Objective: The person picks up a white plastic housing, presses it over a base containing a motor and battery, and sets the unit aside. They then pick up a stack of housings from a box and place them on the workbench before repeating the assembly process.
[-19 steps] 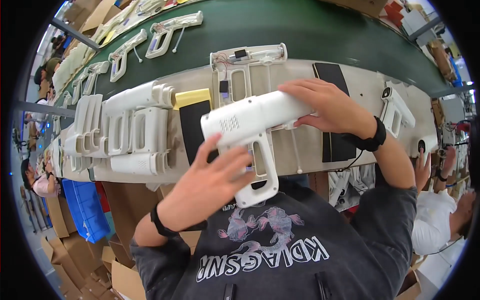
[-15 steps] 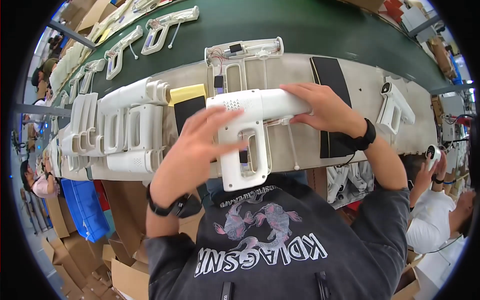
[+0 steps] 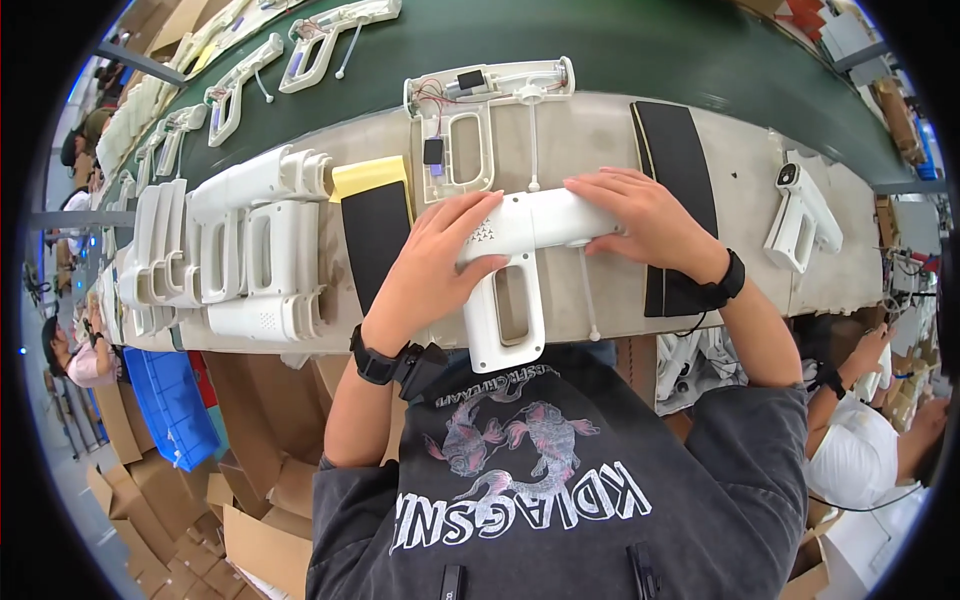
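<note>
- White housing (image 3: 540, 222) sits over the bench (image 3: 600, 140), around the middle of the near edge; barrel runs left to right, loop handle points toward the wearer, its foot seeming to reach past that edge.
- Handling, my judgement: two-ended grip suits a long barrel. Best keep pressure even on both sides of the joint line between the hands, barrel level, no twist.
- Thumbs probably do best on the lower edge, clear of the handle opening.
- Thin white rod (image 3: 588, 290) hangs below the barrel near the right hand; worth keeping it free, since a squeeze or a knock could bend it.
- Left hand (image 3: 435, 250): curled around the left end, fingers over the top, thumb below by the handle; gap only as wide as the barrel.
- Right hand (image 3: 660, 222): closed likewise on the right end, fingers above, thumb below.
- Palms hide the underside; cannot tell whether the barrel rests on the bench or is held just above it.
- Beyond it, wired half-shell (image 3: 500, 78) lies across the far edge.
- Stacked white shells (image 3: 265, 245) toward the left end; finished-looking white unit (image 3: 800, 220) near the right end.
</note>
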Available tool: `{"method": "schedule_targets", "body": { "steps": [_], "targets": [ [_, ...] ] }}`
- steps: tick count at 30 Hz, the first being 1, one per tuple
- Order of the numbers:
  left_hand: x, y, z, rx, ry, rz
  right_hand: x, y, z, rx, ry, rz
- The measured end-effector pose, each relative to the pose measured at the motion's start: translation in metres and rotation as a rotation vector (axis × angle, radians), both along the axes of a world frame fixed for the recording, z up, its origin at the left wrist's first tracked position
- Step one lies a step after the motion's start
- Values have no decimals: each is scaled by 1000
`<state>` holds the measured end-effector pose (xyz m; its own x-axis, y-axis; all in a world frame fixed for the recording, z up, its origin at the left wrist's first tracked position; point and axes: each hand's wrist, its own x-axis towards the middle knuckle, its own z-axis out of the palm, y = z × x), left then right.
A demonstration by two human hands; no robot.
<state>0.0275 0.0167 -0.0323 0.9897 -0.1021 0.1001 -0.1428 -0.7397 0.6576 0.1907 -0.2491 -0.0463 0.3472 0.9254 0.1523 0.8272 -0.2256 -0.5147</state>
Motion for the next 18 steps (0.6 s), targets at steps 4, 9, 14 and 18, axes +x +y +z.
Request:
{"method": "schedule_targets", "body": {
  "steps": [4,9,14,18],
  "targets": [
    [1,-3,3,-13,6,7,0,-2,-1,22,-12,9],
    [0,-4,9,-29,39,11,-2,-4,10,3,-10,-10],
    [-1,-8,6,8,22,46,-1,-1,-2,53,-42,-12],
    [-2,-9,6,-12,19,41,-3,-3,1,47,-51,-6]
  ]
}}
